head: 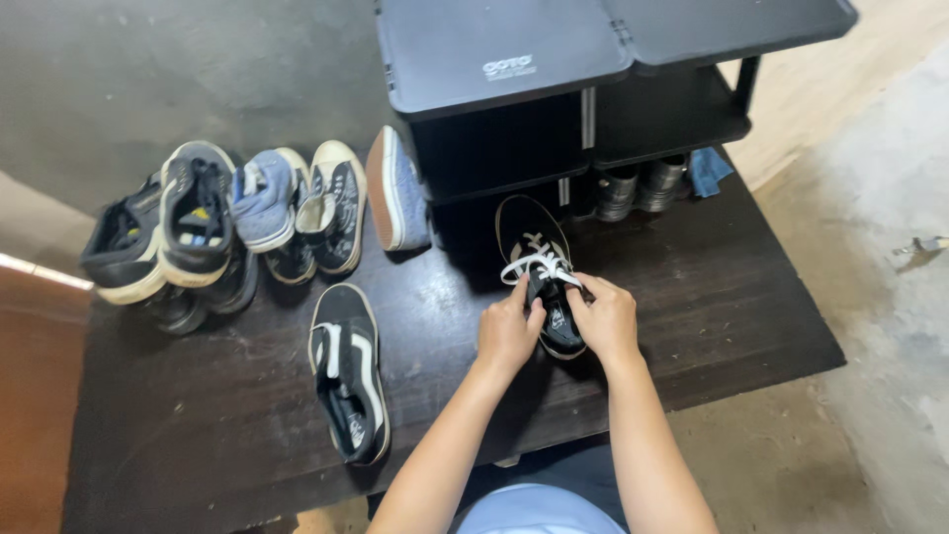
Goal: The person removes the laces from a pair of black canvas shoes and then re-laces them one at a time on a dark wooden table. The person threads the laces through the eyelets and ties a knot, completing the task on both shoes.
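Heel of the black lace-up sneaker (542,282): I can't see it; my left hand (508,334) and right hand (605,321) cover it.
Fingertips: tucked into the white laces (539,267), so the grip is unclear.
Shoe rack (554,69): cut off by the top edge; its lower shelf is too dark to read.
Metal cans (638,186): half hidden under the shelf, possibly two.
Shoe pile (188,237): lower pairs buried.
Blue cloth (708,170): partly behind the rack leg.
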